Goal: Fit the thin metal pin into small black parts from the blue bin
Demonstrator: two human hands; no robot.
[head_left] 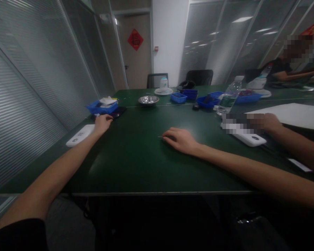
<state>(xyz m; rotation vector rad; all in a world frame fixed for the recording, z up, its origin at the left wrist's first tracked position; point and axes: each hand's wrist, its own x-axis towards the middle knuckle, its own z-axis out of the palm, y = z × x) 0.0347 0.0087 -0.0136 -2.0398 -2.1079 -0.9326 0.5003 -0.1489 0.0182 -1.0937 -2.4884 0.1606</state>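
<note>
My left hand is at the table's left side, above the far end of a white oblong device. Its fingertips are drawn together beside a flat black object; whatever they pinch is too small to make out. Over the middle of the green table rests my right hand, thumb and fingers closed on a thin, pale needle-like piece. The piece sticks out to the left of the fingertips.
Behind my left hand stands a blue basket with white material. A metal bowl, blue trays and a water bottle stand farther back. Another person's arm reaches in from the right, near a second white device.
</note>
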